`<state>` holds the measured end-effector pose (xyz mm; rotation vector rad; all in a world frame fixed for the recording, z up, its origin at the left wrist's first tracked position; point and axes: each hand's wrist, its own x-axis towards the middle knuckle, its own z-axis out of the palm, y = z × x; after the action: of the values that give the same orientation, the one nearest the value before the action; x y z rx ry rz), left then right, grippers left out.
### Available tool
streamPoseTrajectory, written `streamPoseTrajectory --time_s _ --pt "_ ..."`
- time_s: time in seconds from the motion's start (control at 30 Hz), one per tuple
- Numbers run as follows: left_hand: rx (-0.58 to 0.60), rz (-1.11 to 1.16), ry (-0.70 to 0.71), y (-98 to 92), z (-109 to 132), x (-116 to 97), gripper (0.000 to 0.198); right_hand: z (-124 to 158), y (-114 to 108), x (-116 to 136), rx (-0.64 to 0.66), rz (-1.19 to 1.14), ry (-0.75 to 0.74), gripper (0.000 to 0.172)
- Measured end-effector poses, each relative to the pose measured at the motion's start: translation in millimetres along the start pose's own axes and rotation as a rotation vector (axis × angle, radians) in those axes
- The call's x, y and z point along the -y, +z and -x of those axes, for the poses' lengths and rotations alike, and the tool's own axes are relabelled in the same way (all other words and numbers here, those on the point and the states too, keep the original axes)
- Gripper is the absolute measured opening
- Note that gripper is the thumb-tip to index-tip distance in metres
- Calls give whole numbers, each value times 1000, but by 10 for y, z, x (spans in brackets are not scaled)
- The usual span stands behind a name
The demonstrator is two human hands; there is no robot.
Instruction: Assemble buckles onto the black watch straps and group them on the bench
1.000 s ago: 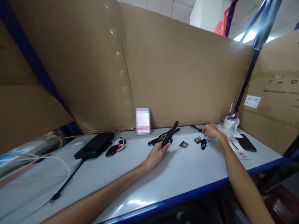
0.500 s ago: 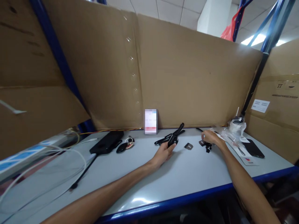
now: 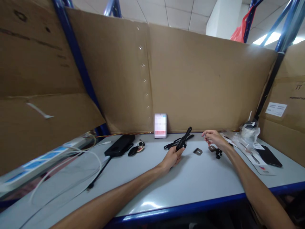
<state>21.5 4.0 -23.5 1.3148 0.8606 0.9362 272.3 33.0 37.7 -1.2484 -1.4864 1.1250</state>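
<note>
My left hand is wrapped round the lower end of a black tool with a long slim handle, which points up and away. Behind it lies another black long-handled piece, partly hidden. My right hand is raised above the table, thumb and fingers pinched together on a tiny light-coloured bit too small to name. Below that hand are several small black parts and a dark flat piece. Between my hands a flat grey metal plate with a slot lies on the table.
A lit phone leans on the cardboard wall. Left are a black box-shaped device, keys with a black fob, white cables and a power strip. Right are plastic packaging and a black phone.
My right hand has lifted from the small black parts, its fingers now pinched on something tiny. The left hand still holds the black tool. The whole view has shifted slightly.
</note>
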Motion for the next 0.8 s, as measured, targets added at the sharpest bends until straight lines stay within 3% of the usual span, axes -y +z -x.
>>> streamPoseTrajectory --time_s 0.23,0.57,0.8 --pt "-43 -19 -8 31 -8 -21 49 150 487 36 257 -120 37 19" --pt "-24 -68 7 60 17 -57 45 156 669 -17 151 -115 43 22" --pt "-37 -52 -32 54 2 -49 43 172 657 -24 168 -164 23 26"
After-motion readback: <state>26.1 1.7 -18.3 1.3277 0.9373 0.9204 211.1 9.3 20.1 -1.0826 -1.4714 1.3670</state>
